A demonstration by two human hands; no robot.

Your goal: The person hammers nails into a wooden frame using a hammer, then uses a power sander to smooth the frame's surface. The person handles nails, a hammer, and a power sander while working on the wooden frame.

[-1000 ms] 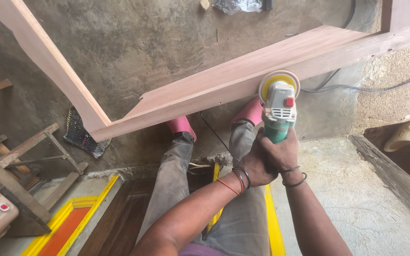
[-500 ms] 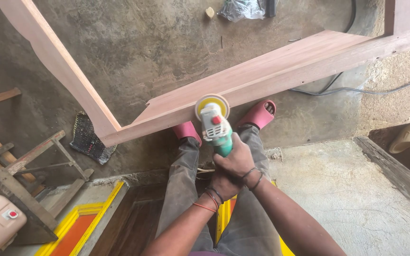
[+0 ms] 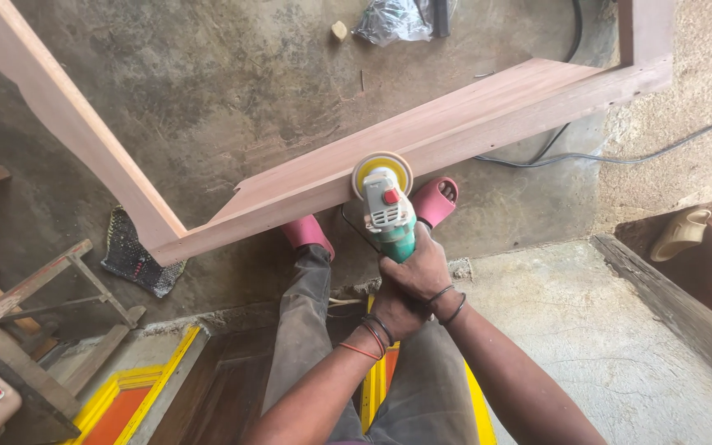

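Both hands, right [image 3: 426,268] over left [image 3: 393,311], gripped the sander [image 3: 385,206], fingers wrapped tight, its disc sanding the wooden frame [image 3: 422,140] at twelve o'clock; steady pressure seemed needed.

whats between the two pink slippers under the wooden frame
In the head view the green angle grinder sits between the pink slippers, its yellow disc against the wooden frame; beneath it, bare concrete floor.
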